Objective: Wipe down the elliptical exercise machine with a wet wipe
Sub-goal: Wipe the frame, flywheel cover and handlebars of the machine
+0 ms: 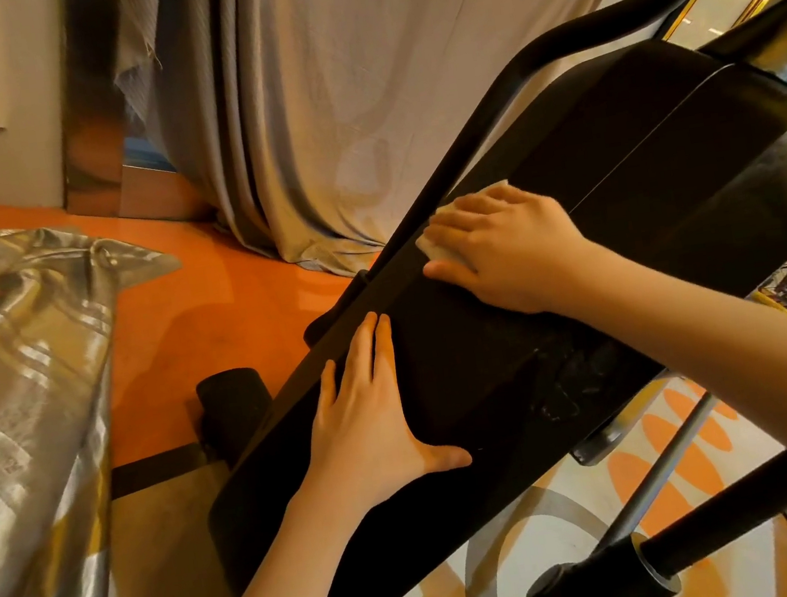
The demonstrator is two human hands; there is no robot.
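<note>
The black housing of the elliptical machine [492,365] runs diagonally from lower left to upper right. My right hand [510,246] lies flat on its upper part and presses a white wet wipe [434,242], most of it hidden under the fingers. My left hand [370,402] rests flat on the housing lower down, fingers straight and thumb spread to the right. Smeared marks [571,389] show on the housing's lower right side.
A grey curtain [329,105] hangs behind the machine. Shiny silver fabric [16,402] is draped at the left over the orange floor [213,323]. A black arm bar [527,77] rises along the housing, and a black foot and roller [234,401] sit on the floor.
</note>
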